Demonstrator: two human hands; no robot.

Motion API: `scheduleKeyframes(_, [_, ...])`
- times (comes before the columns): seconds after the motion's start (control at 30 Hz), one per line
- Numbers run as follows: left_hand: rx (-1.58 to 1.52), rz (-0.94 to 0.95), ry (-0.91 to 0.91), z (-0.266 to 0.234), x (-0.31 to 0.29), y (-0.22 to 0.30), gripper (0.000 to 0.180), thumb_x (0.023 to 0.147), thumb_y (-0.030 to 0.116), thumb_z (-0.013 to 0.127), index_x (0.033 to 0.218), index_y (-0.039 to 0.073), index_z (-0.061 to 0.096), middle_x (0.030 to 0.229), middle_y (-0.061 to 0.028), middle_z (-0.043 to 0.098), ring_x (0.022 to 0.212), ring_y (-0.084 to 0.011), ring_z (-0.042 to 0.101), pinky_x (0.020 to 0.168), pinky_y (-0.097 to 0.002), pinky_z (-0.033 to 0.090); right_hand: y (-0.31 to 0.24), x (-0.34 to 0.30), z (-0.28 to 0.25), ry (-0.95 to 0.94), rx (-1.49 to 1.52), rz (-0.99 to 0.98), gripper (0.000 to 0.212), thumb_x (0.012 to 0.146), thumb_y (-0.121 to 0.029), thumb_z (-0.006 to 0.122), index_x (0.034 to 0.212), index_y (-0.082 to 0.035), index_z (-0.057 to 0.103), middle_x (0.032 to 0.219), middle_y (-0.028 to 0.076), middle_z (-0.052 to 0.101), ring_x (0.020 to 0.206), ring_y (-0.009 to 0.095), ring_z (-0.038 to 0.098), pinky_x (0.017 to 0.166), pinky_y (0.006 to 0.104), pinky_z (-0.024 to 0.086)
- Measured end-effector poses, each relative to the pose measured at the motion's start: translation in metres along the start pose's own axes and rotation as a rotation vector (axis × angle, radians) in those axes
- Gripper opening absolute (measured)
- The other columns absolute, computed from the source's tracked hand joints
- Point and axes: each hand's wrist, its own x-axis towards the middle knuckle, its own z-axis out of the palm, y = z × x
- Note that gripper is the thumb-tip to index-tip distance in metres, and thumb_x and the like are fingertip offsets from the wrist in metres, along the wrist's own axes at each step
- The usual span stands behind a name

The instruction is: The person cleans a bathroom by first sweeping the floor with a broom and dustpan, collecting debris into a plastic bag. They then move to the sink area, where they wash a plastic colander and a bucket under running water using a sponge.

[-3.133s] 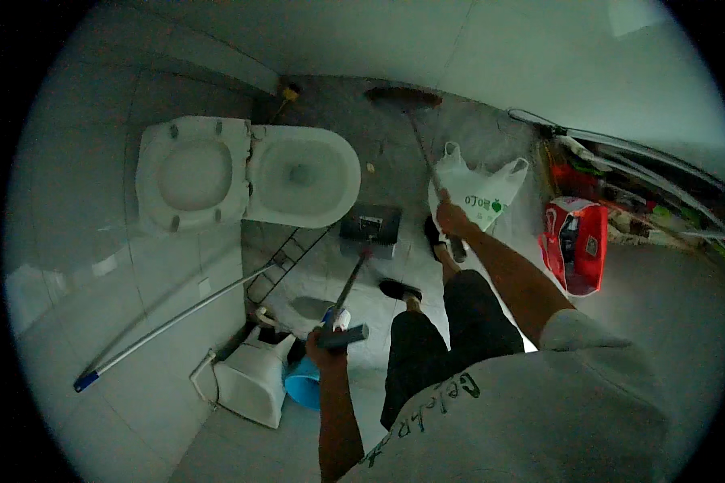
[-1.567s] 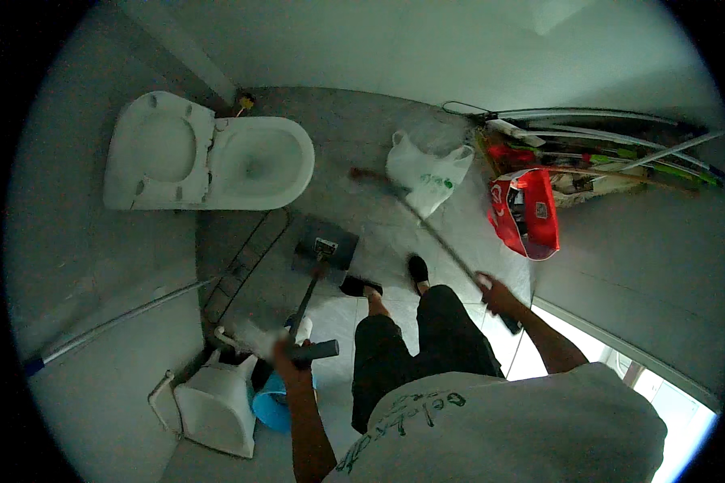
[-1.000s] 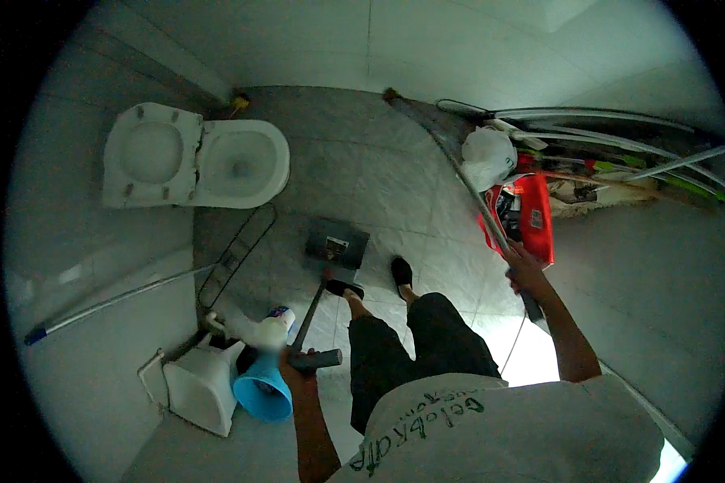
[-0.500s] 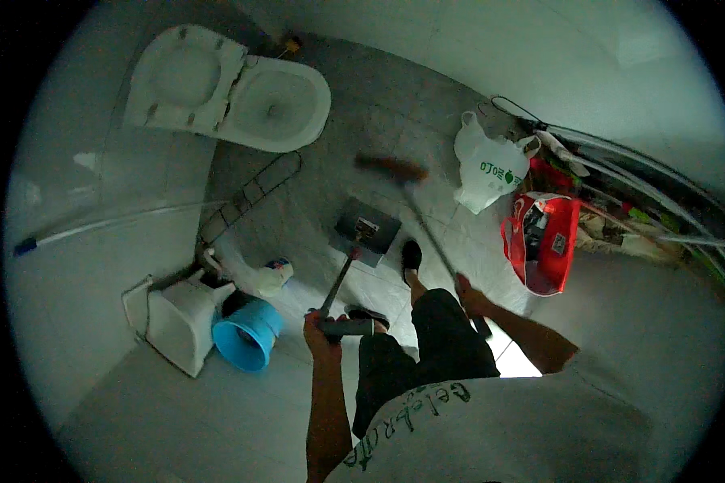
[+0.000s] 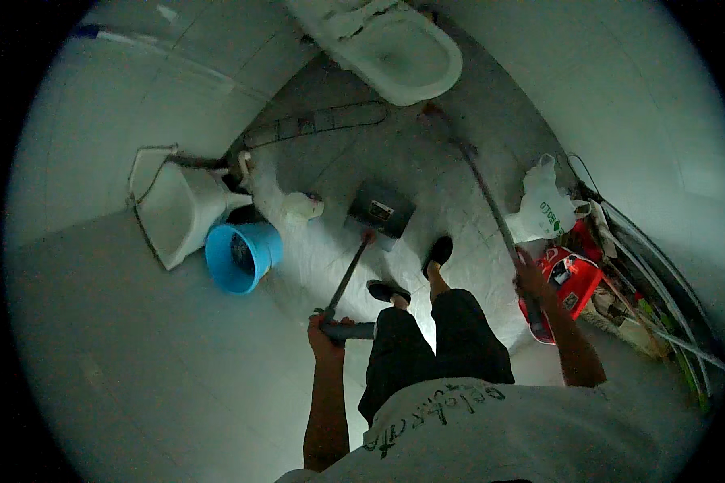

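Observation:
My left hand (image 5: 326, 332) is closed around the handle of a long-handled dustpan (image 5: 381, 211). The grey pan rests on the floor ahead of my feet, with a label on it. Out to the right, my right hand (image 5: 529, 276) grips the handle of a broom (image 5: 489, 193), which slants away toward the far side. Blur and dim light make its head hard to see, close to the front of the toilet (image 5: 433, 68). Whether the bristles touch the floor I cannot tell.
A blue bucket (image 5: 259, 251), a white basin (image 5: 173, 211) and a pale container (image 5: 302, 207) stand at left. Beyond them a wire rack (image 5: 314, 123) lies near the wall. At right are a white plastic bag (image 5: 544, 205), a red bag (image 5: 572, 283) and long poles (image 5: 660, 270).
My right hand has swung the broom outward to the right, its head now farther away near the toilet. The view has turned. My left hand keeps the dustpan in about the same place.

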Motion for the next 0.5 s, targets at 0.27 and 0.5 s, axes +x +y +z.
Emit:
scheduleKeyframes(0.27, [-0.127,0.019,-0.061,-0.123,0.008,0.027,0.020,0.087,0.026,0.052,0.089,0.007,0.047,0.073,-0.0088,0.052,0.064,-0.0318,0.062,0.068,-0.0484,0.057,0.097,0.043,0.231,-0.062,-0.836,-0.414,0.062,0.084,-0.010,0.053,0.139,0.000,0.026,0.090,0.012,0.054,0.075,0.025,0.059,0.067,0.0377,0.053])
scheduleKeyframes(0.5, [-0.255,-0.088,-0.088,-0.126,0.006,0.042,0.021,0.087,0.028,0.054,0.089,0.007,0.051,0.077,-0.0095,0.057,0.074,-0.0282,0.063,0.071,-0.0440,0.056,-0.036,-0.110,0.260,-0.379,-0.013,0.612,0.056,0.094,-0.028,0.054,0.142,-0.010,0.032,0.113,0.008,0.056,0.083,0.015,0.057,0.067,0.0293,0.051])
